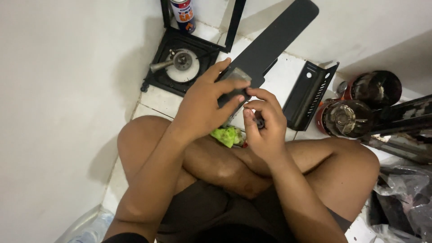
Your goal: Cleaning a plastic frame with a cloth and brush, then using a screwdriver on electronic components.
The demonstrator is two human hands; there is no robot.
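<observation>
Left hand [202, 105] fingers clamp the near end of a long black metal panel [270, 42], which stretches toward one o'clock. Right hand [265, 123] fingertips pinch together on a small dark part, too hidden to identify. At eleven o'clock sits a black burner tray [167, 72] with a gas canister [182, 14]; a slotted black bracket [310, 92] lies at two o'clock; green crumpled wrapper [227, 135] beneath the hands.

- My left hand [204, 101] grips the black blade [265, 45] at its metal end.
- My right hand [265, 123], just beside, pinches a small dark part [259, 122].
- A green wrapper [227, 135] lies below both.
</observation>
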